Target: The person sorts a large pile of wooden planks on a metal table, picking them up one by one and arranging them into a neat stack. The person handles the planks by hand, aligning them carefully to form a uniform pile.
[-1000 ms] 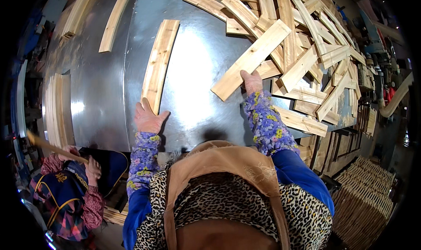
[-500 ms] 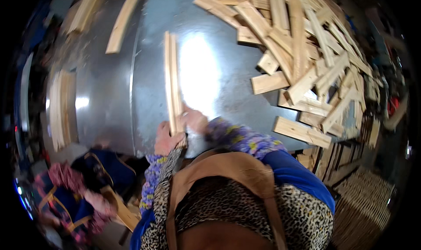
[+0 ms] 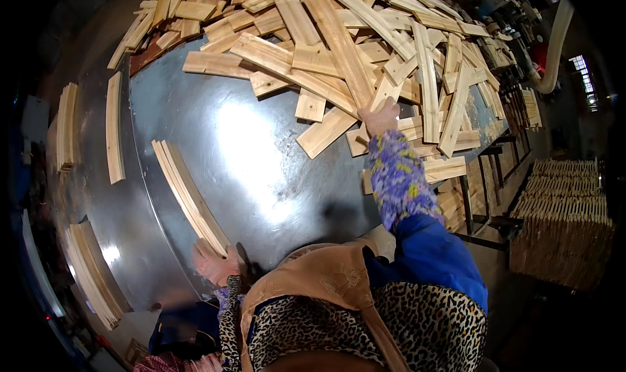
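Observation:
My left hand (image 3: 216,264) is closed around the near end of a small stack of long, thin wooden boards (image 3: 189,193), which rests on the metal tabletop and points away from me. My right arm is stretched out to a heap of loose boards. There my right hand (image 3: 380,116) closes on the near end of a short, pale wooden board (image 3: 387,90); its fingertips are partly hidden. Several boards (image 3: 326,39) cross one another at all angles around that hand.
On the table's left side lie a single board (image 3: 115,131) and two neat board stacks (image 3: 67,127), (image 3: 91,274). A tall bundle of stacked wood (image 3: 561,222) stands at the right beyond a metal frame. Another person's dark blue clothing (image 3: 186,329) shows at lower left.
My right hand has left the thin boards beside my left hand and reached out to the heap. The view has swung right. My left hand still holds its boards.

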A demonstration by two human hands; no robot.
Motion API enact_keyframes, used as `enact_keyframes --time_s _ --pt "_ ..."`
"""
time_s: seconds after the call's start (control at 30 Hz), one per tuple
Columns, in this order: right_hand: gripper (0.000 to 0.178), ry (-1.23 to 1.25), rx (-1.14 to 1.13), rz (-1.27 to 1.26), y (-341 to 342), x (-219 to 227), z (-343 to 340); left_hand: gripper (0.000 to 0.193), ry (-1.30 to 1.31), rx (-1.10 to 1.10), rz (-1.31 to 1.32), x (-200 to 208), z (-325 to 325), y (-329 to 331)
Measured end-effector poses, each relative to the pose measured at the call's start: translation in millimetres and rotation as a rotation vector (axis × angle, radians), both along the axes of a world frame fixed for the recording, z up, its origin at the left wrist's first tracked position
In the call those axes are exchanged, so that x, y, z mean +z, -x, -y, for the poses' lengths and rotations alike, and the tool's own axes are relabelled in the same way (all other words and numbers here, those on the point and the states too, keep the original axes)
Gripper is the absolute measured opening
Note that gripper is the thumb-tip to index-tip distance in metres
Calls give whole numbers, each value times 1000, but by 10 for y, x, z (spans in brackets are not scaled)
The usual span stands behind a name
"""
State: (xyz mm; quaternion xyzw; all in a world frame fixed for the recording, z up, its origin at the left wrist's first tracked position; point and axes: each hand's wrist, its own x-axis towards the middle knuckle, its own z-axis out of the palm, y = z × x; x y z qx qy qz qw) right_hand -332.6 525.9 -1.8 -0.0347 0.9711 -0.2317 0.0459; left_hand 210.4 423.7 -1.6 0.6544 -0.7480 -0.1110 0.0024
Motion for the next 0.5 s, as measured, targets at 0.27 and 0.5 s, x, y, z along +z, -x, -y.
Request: enact_keyframes --time_s 0.27,0.5 --pt "66 580 549 544 -1890 -247 -557 71 -466 -344 -811 -123 128 1928" --pt "46 610 665 234 -1305 -284 -155 64 -807 -115 -767 -309 303 1772"
